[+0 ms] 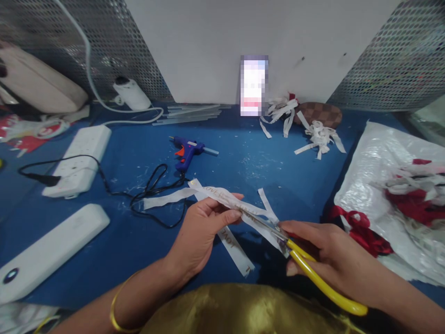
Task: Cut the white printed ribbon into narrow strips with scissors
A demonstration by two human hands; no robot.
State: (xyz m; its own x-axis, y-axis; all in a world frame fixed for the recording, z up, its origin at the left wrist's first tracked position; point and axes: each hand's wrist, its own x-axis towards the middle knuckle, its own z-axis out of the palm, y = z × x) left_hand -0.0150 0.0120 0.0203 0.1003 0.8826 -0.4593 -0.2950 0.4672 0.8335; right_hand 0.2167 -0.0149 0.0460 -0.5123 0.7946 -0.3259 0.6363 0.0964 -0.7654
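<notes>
My left hand (205,227) pinches a white ribbon (227,197) printed with gold lettering that includes LOVE. Several tails of it stick out in different directions, one toward the glue gun's cord and one down toward me. In my right hand (323,250) are long-nose pliers with yellow handles (323,285). Their thin metal jaws (262,222) lie along the ribbon, pointing at my left thumb. The fingertips of my right hand are also close to the ribbon's right end; whether they grip it I cannot tell.
A blue glue gun (187,150) lies beyond my hands, its black cord looping left to a white power strip (78,157). Glue sticks (194,111) and a phone (253,86) are at the back. White ribbon bows (321,137) sit back right, near a plastic bag (365,171) bearing red and white ribbons.
</notes>
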